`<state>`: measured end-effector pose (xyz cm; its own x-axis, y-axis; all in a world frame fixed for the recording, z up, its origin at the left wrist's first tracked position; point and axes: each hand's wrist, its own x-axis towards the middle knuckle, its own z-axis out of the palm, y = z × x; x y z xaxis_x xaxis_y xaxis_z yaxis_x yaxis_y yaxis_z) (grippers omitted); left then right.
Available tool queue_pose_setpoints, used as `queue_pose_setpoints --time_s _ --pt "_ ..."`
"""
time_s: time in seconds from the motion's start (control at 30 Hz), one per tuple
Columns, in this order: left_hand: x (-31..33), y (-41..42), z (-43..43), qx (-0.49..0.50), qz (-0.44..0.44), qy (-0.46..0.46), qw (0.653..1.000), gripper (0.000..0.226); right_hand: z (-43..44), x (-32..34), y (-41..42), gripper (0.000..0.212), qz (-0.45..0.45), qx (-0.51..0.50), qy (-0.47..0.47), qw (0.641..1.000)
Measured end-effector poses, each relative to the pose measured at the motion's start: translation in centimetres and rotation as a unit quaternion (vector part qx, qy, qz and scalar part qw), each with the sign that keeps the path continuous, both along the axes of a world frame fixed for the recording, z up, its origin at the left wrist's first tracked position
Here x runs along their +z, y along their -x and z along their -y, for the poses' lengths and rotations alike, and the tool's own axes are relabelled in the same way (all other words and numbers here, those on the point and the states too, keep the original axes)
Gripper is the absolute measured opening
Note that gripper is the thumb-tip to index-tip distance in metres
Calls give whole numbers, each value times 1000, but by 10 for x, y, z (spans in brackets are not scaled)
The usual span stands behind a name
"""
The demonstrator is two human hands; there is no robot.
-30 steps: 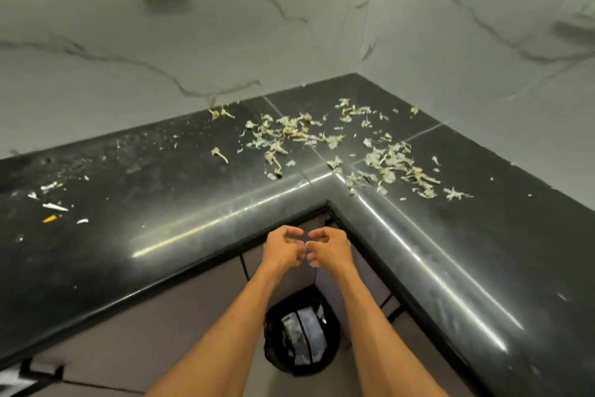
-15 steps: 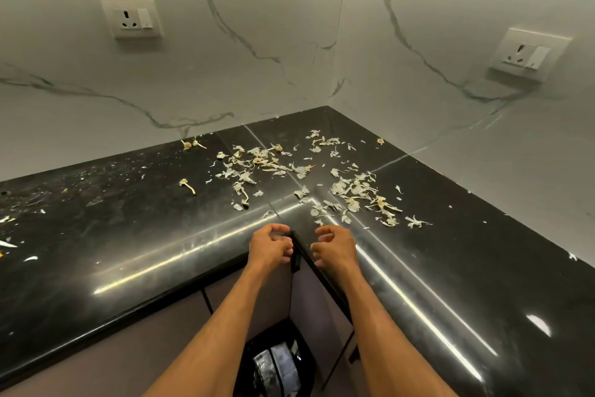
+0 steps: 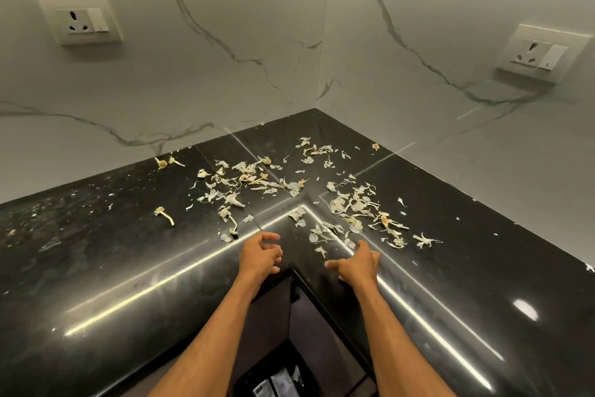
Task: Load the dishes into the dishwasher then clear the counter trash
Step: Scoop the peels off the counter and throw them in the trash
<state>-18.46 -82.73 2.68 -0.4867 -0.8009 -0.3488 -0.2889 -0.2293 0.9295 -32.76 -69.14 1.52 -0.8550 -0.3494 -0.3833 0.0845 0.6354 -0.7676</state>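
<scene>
Both hands of the person are stretched forward over the inner corner of the black counter, and both hold nothing. On the left hand the fingers are loosely curled, with the palm turned down and the thumb under them. On the right hand the fingers are more relaxed and a little spread; the thumb points sideways toward the left hand. Whether the hands touch the stone or hang just above it, I cannot tell. The two hands are apart from each other, with the corner edge of the counter between them.

The trash of the task, dry pale peels, lies scattered on the counter just beyond the fingertips. One group is in front of the right hand, and its nearest flakes are very close to that hand's fingers. Another group is ahead of the left hand, and a single small stem piece lies farther out to the left of it. Small white crumbs are spread still farther left.

Below the forearms, near the person's body, a dark bin stands on the floor – something shiny is inside it. Behind the peels rises a marble wall, with one socket high to the left of the hands and one socket high to the right.
</scene>
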Motion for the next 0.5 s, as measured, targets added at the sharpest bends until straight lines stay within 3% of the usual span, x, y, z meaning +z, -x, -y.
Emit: queue_pose_setpoints --time_s 0.07,0.3,0.5 --pt "-1 11 21 -14 -1 -2 1000 24 13 0 7 105 -2 -3 -20 1000" --pt "-14 42 76 -74 -4 0 997 23 45 7 19 88 -40 7 -97 994" --pt "-23 64 86 -123 45 109 985 28 64 0 28 77 -50 -19 -78 995"
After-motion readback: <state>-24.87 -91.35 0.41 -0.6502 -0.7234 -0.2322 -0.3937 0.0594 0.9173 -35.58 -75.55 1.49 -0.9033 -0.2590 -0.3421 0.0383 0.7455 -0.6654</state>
